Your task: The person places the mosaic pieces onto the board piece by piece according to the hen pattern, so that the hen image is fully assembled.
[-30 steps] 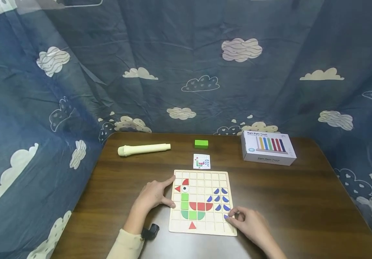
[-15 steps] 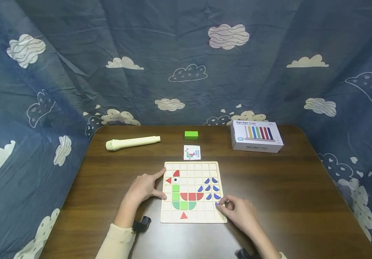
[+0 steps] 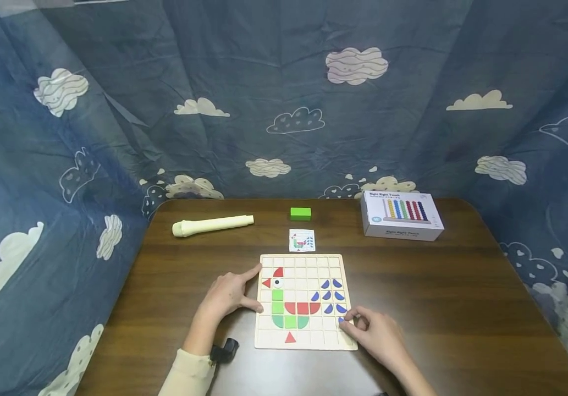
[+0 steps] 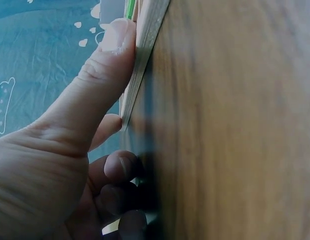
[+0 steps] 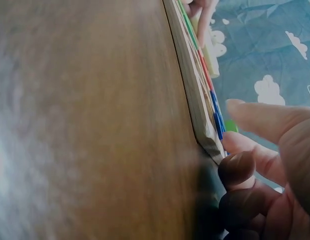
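Note:
A square wooden grid board (image 3: 323, 338) lies on the table with coloured flat pieces forming a bird. Red, green and blue shapes make up its body, and an eye piece (image 3: 277, 282) sits at the head. My left hand (image 3: 226, 297) holds the board's left edge, thumb and forefinger spread along it; the thumb (image 4: 110, 65) presses the side. At the lower right of the board, the thumb and forefinger of my right hand (image 3: 375, 333) are around a blue half-round piece (image 3: 340, 320), which they partly cover. Its other fingers are curled beside the board's edge.
A small picture card (image 3: 302, 240) with a bird pattern lies behind the board. Farther back are a green block (image 3: 301, 214), a cream stick-like object (image 3: 213, 225) and a white box (image 3: 402, 216) showing coloured beads. A cloud-patterned curtain (image 3: 234, 143) hangs behind the table.
The right fingers bring the blue half-round piece slightly inward and up on the board, among the lower right squares. My left hand stays on the board's edge. The head view has shifted.

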A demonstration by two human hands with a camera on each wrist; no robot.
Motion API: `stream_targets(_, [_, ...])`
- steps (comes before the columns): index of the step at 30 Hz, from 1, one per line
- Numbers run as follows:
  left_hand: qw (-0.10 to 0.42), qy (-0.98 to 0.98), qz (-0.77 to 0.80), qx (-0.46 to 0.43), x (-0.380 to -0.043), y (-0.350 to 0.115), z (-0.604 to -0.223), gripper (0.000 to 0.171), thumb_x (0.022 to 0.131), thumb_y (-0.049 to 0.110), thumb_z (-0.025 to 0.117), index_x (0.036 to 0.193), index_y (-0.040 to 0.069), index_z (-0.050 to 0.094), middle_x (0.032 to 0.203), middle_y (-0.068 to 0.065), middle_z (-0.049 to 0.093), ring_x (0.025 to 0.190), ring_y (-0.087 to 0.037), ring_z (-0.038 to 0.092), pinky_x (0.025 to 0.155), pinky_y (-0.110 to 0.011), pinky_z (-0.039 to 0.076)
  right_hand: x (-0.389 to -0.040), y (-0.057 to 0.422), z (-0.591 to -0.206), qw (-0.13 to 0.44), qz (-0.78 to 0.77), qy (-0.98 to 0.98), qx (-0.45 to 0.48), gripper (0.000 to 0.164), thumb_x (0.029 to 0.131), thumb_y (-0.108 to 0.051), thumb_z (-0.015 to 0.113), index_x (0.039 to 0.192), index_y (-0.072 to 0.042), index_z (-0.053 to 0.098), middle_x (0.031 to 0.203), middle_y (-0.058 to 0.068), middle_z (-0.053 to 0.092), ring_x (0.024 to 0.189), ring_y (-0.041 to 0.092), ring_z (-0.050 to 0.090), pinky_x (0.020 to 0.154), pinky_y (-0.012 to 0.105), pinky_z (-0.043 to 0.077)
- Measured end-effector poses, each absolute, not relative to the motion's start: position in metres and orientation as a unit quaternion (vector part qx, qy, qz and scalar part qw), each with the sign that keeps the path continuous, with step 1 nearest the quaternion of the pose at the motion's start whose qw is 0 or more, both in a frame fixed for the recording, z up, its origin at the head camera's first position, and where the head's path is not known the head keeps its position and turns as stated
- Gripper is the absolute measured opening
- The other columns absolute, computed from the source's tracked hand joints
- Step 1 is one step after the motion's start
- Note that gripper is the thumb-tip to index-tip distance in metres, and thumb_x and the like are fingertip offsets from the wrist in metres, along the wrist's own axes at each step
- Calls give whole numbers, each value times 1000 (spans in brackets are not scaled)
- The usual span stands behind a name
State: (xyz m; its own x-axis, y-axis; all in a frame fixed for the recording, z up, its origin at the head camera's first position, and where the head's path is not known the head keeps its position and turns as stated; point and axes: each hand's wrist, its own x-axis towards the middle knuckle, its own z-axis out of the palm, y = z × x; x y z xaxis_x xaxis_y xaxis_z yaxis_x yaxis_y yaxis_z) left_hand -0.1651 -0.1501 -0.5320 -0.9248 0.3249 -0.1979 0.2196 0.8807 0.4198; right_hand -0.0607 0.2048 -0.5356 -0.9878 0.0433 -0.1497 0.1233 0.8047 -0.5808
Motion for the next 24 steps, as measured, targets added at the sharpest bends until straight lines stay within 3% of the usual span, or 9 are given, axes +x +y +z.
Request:
stream_targets(3, [136,958,206,147,-168,-145,-536,116,60,58,97,161,30,48,71,-7,60,64,-18,40,65,-34,39,-60,211,-534,69,-323,942,52,21,90,-42,83,97,-25,73,63,-10,53,56,6,43,58,24,31])
stream_targets(7, [122,958,203,161,-170,-141,-538,115,59,58,97,160,28,50,83,-12,71,68,-18,45,68,-34,41,-59,216,-534,71,-335,937,61,26,91,-44,81,98,-23,68,63,-9,52,56,6,42,59,25,31])
stream_targets(14, [133,955,210,162,-165,-143,-541,116,61,56,98,161,27,48,63,4,38,61,-15,32,63,-32,35,-59,218,-537,91,-338,934,78,27,96,-43,76,95,-21,61,63,-7,47,56,8,39,58,25,29])
stream_targets(18, [130,954,222,156,-162,-148,-542,113,62,57,97,160,26,50,61,6,37,60,-13,33,61,-30,33,-59,217,-539,97,-343,931,76,27,96,-44,75,95,-21,60,64,-7,47,57,8,39,59,25,30])
stream_targets(24, [128,935,301,134,-165,-157,-538,76,88,51,84,154,25,59,60,8,46,56,-7,37,56,-25,32,-62,215,-537,102,-355,926,80,27,96,-42,74,95,-19,61,63,-7,46,57,8,38,59,25,30])
